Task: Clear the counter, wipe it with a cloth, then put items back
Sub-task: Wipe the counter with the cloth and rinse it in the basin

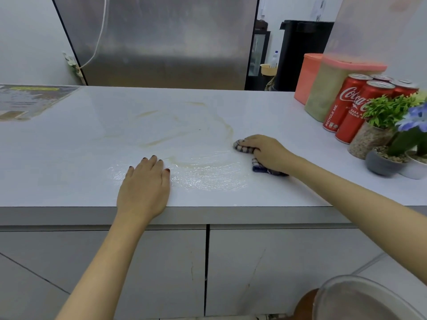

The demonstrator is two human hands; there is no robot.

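Right hand (pixel 269 151) bunches the soft, damp-looking cloth (pixel 242 145); we'd hold it wadded. Left hand (pixel 144 185) flat on surface (pixel 69 158).

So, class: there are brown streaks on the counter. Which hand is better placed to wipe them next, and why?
The right hand: it grips the cloth, just beside the nearest streak. The left hand lies flat on the counter, holding nothing.
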